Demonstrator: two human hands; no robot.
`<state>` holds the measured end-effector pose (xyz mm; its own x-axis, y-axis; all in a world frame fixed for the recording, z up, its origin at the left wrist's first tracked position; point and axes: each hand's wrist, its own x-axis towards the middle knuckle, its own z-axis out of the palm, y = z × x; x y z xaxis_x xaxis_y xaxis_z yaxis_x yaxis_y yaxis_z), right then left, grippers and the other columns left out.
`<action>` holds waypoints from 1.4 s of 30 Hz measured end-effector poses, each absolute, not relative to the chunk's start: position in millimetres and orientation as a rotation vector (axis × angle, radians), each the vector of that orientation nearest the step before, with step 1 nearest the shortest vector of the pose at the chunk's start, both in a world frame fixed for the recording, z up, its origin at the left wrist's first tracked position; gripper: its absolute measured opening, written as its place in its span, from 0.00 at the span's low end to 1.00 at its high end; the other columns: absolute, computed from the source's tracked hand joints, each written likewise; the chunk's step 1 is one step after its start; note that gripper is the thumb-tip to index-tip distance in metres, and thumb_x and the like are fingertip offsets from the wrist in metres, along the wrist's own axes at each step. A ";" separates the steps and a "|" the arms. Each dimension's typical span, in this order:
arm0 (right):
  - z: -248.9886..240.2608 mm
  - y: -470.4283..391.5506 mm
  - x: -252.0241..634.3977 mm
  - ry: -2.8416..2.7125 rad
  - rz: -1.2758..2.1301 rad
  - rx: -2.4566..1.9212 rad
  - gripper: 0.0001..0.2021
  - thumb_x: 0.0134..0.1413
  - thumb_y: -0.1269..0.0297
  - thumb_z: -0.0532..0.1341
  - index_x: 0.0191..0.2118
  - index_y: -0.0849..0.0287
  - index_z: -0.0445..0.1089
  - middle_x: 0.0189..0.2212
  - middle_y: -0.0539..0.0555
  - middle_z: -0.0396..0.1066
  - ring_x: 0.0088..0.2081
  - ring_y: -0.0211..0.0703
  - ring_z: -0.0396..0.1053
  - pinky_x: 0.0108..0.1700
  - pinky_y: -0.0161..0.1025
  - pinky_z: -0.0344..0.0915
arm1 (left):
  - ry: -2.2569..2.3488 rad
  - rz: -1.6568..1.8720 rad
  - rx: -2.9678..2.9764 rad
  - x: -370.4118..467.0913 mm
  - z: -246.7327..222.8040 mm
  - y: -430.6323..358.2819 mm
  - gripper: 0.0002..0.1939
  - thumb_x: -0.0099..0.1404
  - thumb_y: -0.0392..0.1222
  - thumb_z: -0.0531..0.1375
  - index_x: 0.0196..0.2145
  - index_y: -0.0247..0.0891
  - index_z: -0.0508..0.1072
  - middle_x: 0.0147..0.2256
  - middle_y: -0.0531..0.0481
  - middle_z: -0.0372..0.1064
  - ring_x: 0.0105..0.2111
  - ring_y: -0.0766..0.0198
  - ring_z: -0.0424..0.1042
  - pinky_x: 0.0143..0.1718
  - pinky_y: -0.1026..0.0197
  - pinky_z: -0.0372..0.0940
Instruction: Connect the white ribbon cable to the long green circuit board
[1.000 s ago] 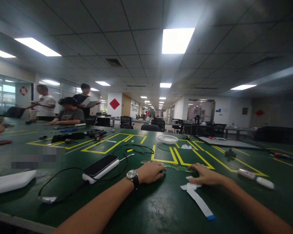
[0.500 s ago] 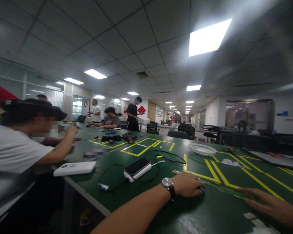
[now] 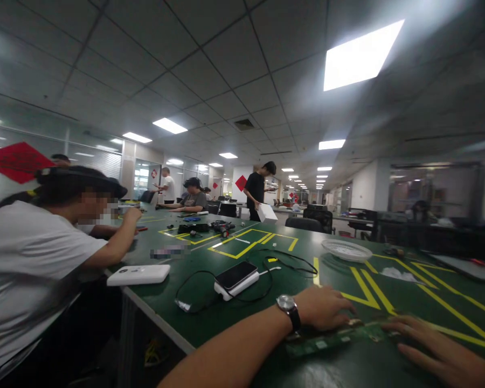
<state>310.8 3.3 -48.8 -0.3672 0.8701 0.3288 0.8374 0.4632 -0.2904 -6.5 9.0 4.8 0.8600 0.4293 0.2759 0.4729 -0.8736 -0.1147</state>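
Grn tbl (image 3: pixel 210 318): PCB (image 3: pixel 327 343) at both hands (image 3: pixel 323 308) (image 3: pixel 432 342)

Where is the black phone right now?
Near the middle of the head view, the black phone lies on a white block on the green table, left of the left hand and its wristwatch.

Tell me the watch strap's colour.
Black, on the strap at the left wrist; the head view shows it.

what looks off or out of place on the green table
The white rectangular device looks precarious: its left end seems to jut past the edge of the green table. No spill shows; the circuit board is too blurred to judge for damage.
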 end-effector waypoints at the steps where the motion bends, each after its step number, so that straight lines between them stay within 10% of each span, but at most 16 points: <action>1: -35.7 -10.8 300.5 -2.373 0.254 -1.418 0.27 0.54 0.37 0.56 0.53 0.44 0.74 0.58 0.62 0.67 0.60 0.62 0.63 0.63 0.55 0.57 | -0.660 -0.364 -2.898 -5.7 3.4 8.0 0.16 0.73 0.44 0.53 0.54 0.39 0.69 0.50 0.44 0.71 0.50 0.55 0.71 0.51 0.56 0.65; 11: 18.6 -50.1 264.5 -2.410 0.118 -1.429 0.13 0.59 0.58 0.56 0.42 0.58 0.73 0.43 0.56 0.74 0.45 0.49 0.70 0.51 0.42 0.64 | -0.451 -0.430 -3.163 -0.2 -10.3 -6.5 0.19 0.74 0.45 0.52 0.60 0.46 0.64 0.63 0.48 0.60 0.61 0.55 0.61 0.59 0.52 0.58; 21: 24.0 -59.7 281.1 -2.437 0.198 -1.867 0.17 0.49 0.53 0.64 0.44 0.56 0.72 0.35 0.54 0.74 0.36 0.49 0.72 0.32 0.38 0.61 | -0.416 -0.420 -3.141 1.5 -9.6 -8.4 0.17 0.74 0.45 0.52 0.58 0.45 0.67 0.59 0.48 0.65 0.58 0.56 0.64 0.57 0.53 0.60; 30: 42.9 -75.9 268.0 -2.510 0.485 -1.852 0.27 0.44 0.55 0.67 0.51 0.58 0.67 0.37 0.52 0.72 0.36 0.47 0.70 0.31 0.37 0.60 | -0.401 -0.469 -3.048 2.5 -9.2 -9.0 0.14 0.73 0.44 0.54 0.53 0.42 0.71 0.53 0.46 0.70 0.52 0.55 0.69 0.53 0.55 0.63; 42: 18.1 -59.7 264.0 -2.478 0.342 -1.574 0.06 0.50 0.68 0.61 0.36 0.59 0.69 0.32 0.51 0.70 0.34 0.42 0.67 0.34 0.35 0.59 | -0.397 -0.456 -2.995 0.9 -8.1 -10.8 0.14 0.72 0.45 0.55 0.54 0.43 0.69 0.51 0.45 0.69 0.50 0.54 0.70 0.49 0.56 0.64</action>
